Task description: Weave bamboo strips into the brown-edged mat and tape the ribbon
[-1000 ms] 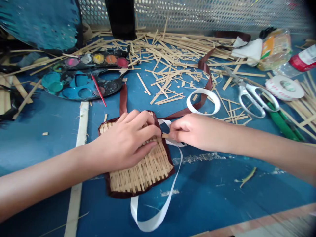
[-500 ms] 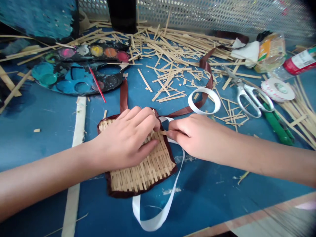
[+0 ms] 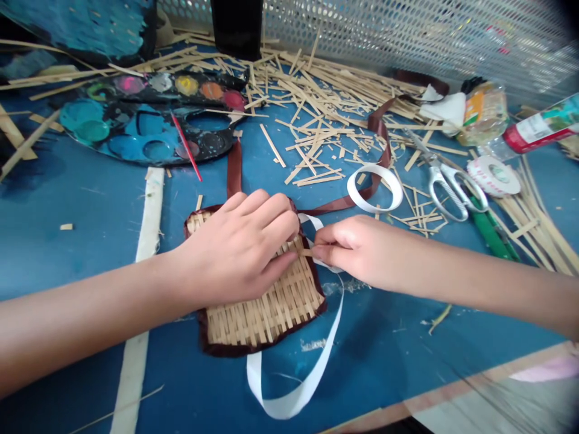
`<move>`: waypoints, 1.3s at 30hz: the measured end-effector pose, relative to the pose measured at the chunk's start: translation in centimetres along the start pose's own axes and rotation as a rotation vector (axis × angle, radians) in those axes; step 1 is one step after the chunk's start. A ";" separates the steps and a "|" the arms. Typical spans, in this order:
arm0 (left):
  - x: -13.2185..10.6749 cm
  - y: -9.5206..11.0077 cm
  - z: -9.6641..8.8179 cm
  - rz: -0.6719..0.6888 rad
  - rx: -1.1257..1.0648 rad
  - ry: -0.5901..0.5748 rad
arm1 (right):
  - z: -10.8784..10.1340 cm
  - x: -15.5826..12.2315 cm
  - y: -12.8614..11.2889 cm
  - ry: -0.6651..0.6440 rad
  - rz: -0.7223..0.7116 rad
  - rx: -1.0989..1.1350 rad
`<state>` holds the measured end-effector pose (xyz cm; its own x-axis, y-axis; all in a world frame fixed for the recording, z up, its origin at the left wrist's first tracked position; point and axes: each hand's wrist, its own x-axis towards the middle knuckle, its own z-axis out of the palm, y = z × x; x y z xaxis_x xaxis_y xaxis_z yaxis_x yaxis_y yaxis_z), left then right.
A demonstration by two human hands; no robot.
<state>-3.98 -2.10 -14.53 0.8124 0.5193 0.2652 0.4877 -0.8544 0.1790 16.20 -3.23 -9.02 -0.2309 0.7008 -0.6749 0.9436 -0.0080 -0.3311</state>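
A small woven panel [image 3: 266,316] of thin wooden strips, edged in dark brown fabric, lies on the blue tabletop. My left hand [image 3: 248,247] rests over its upper part, fingers bent and thumb apart, holding it down; the fingertips are partly hidden. Just off the panel's right edge, my right hand [image 3: 350,247] is closed, thumb and forefinger pinching the end of a thin wooden strip [image 3: 306,252] that runs into the weave. White ribbon [image 3: 289,405] loops below the panel and passes beside my right hand. Brown ribbon [image 3: 234,172] extends from behind the panel's top.
A paint palette [image 3: 158,135] with a red stick [image 3: 186,147] lies at left, near a pale fabric strip [image 3: 147,247]. Loose wooden strips [image 3: 312,144] litter the back. To the right are a white ribbon ring [image 3: 397,187], scissors [image 3: 447,187], a tape roll [image 3: 494,175], a green-handled tool [image 3: 493,235] and bottles [image 3: 534,132].
The view has shifted slightly, so the panel and both hands appear a little further right. Both hands keep nearly the same pose, and the strip stays pinched in my right hand.
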 end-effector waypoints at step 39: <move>0.1 0.3 0.0 0.050 0.066 0.040 | -0.6 0.9 1.1 -0.259 0.061 0.414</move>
<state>-3.77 -2.35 -14.42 0.8236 0.4750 0.3098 0.4680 -0.8778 0.1017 17.21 -2.21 -9.63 -0.2796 0.4902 -0.8256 0.7958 -0.3628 -0.4849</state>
